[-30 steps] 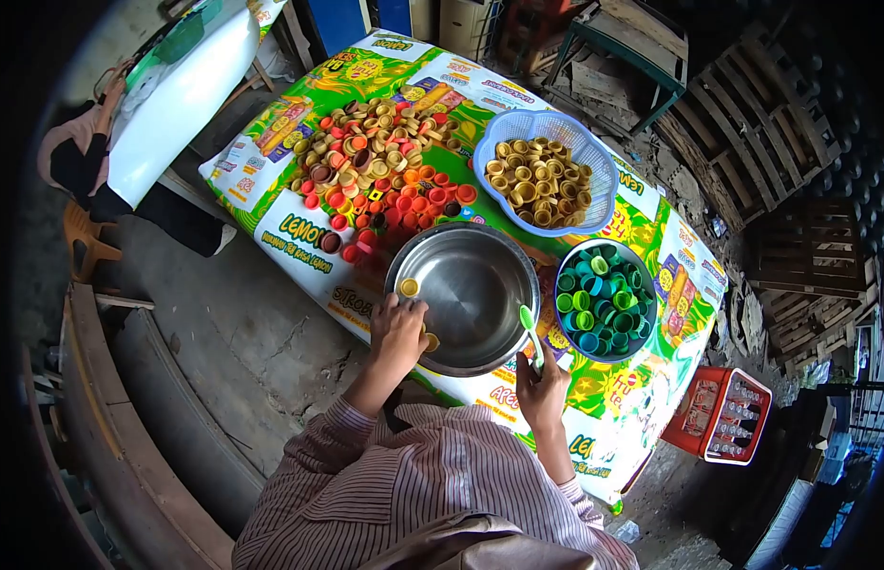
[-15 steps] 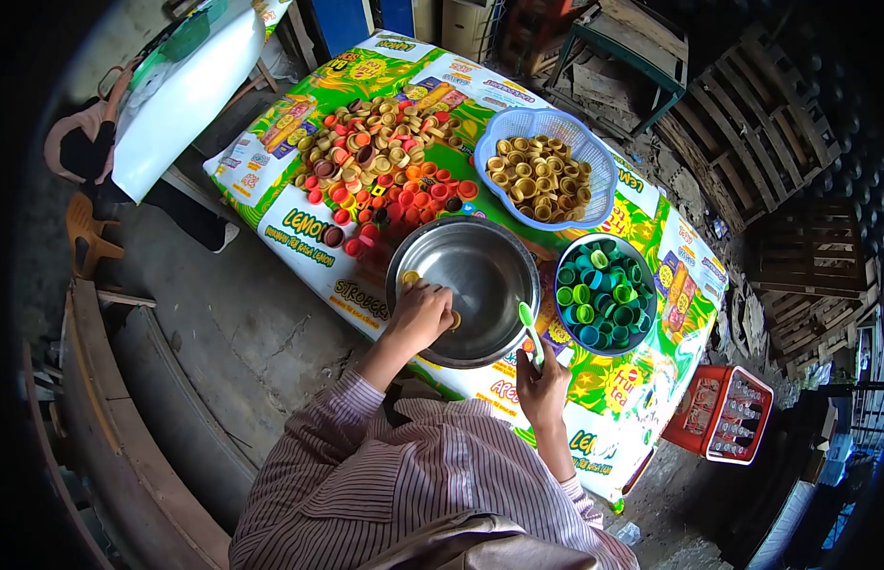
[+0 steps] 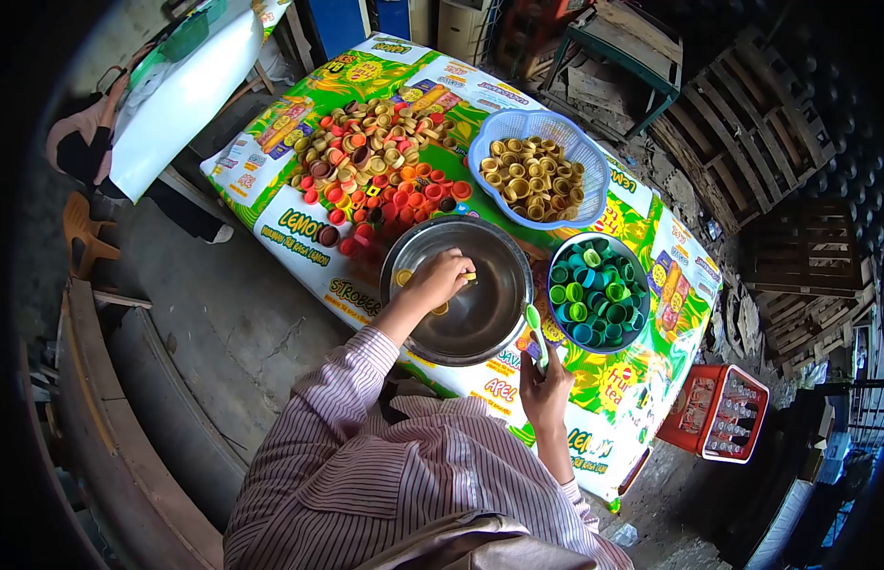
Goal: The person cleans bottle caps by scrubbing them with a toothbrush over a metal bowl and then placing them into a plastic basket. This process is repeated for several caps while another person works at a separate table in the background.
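At the middle of the frame the person's left hand (image 3: 440,277) is inside the steel bowl (image 3: 490,313), fingers curled and pinching, as it seems, one yellow cap (image 3: 469,276) at the fingertips. Another loose cap (image 3: 402,277) of the same colour lies at the left inner wall of the bowl, just beside the wrist.

The right hand (image 3: 545,385), lower and to the right, is closed around a green-tipped stick (image 3: 534,332) which stands up past the bowl's lower right edge.

Above on the table (image 3: 299,233) lies a heap of red, orange and tan caps (image 3: 375,152). To the upper right stands a blue basket (image 3: 604,176) of yellow caps, and right of the steel bowl a dark bowl (image 3: 649,296) of green caps.

In my opinion, a firm pinch on the cap's rim is best, and the wrist should be kept above the steel edge so the light bowl does not tip or slide.
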Motion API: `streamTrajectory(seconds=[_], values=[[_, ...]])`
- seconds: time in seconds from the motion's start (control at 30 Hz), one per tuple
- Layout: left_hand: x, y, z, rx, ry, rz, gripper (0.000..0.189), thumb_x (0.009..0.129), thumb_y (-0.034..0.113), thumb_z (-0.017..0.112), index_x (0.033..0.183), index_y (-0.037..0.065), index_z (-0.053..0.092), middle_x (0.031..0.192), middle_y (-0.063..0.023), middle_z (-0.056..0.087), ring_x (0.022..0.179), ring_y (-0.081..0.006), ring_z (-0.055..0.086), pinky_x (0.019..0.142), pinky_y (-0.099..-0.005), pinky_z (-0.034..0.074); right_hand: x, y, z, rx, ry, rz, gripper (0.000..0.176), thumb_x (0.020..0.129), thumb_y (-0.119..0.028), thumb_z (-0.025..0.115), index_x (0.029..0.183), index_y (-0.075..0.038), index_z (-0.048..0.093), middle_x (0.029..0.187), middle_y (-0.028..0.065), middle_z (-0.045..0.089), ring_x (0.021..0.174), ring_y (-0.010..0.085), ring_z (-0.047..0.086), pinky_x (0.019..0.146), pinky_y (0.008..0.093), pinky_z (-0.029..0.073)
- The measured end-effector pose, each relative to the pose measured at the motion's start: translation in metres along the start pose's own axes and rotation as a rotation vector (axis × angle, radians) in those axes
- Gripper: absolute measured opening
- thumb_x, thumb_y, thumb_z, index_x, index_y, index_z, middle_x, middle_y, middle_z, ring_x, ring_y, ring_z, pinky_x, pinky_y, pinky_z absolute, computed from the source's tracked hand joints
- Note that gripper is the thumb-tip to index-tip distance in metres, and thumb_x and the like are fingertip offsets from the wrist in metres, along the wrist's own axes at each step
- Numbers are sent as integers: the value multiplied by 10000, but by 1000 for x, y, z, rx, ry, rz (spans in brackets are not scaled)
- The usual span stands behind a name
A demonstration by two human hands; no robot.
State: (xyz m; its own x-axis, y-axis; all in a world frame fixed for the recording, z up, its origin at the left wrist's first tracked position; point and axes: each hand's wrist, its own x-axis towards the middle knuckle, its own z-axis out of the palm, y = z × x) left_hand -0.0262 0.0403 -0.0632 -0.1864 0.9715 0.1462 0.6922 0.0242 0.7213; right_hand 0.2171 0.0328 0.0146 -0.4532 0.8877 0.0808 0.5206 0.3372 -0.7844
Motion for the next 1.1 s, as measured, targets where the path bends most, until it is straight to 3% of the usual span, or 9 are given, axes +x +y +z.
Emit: streamTrajectory(seconds=[0.2, 0.47, 0.6, 0.8, 0.9, 1.07, 1.1], values=[[3, -9, 7, 24, -128, -15, 188, 701, -5, 629, 875, 58, 596, 876, -106, 553, 815, -301, 564, 711, -372, 463, -2, 5, 1, 25, 40, -37, 300, 795, -50, 596, 1092, -32, 557, 701, 208, 624, 479, 232, 613, 434, 312, 445], [-1, -9, 17, 109, -182, -54, 393, 689, 0, 635, 1058, 91, 533, 1070, -118, 542, 994, -325, 526, 841, -400, 445, -4, 4, -2, -12, 33, -24, 307, 795, -47, 595, 1098, -30, 552, 697, 209, 622, 473, 233, 609, 433, 317, 441], [3, 1, 13, 99, -157, -21, 400, 661, 2, 659, 1041, 59, 547, 972, -110, 572, 958, -296, 545, 829, -372, 442, -5, -2, -6, -41, -13, 61, 307, 797, -49, 595, 1100, -28, 551, 708, 210, 625, 498, 237, 623, 444, 314, 451], [4, 6, 8, 27, -79, 75, 324, 653, 1, 671, 956, 40, 561, 875, -105, 574, 907, -267, 566, 777, -360, 460, -7, 4, 2, 21, 6, -8, 292, 804, -65, 600, 1090, -25, 555, 724, 209, 631, 539, 228, 643, 461, 300, 470], [14, 19, -11, -174, -166, 38, 251, 699, 30, 674, 916, 21, 548, 901, -83, 590, 848, -192, 594, 758, -307, 470, -4, -3, 0, -42, -13, -7, 282, 803, -72, 607, 1076, -19, 561, 627, 185, 607, 491, 215, 622, 436, 299, 447], [18, 31, -25, -328, -8, 54, 260, 718, 71, 681, 929, 24, 536, 876, -89, 606, 833, -199, 609, 728, -310, 479, -4, -2, 4, -35, 10, -24, 272, 799, -88, 613, 1060, -22, 570, 578, 172, 587, 468, 225, 609, 430, 316, 438], [16, 29, -22, -188, -93, 72, 268, 705, 62, 680, 927, 25, 535, 879, -102, 605, 823, -218, 608, 717, -318, 477, -3, -2, 5, -45, 25, -41, 268, 797, -83, 612, 1054, -21, 575, 538, 156, 569, 454, 215, 602, 425, 325, 433]])
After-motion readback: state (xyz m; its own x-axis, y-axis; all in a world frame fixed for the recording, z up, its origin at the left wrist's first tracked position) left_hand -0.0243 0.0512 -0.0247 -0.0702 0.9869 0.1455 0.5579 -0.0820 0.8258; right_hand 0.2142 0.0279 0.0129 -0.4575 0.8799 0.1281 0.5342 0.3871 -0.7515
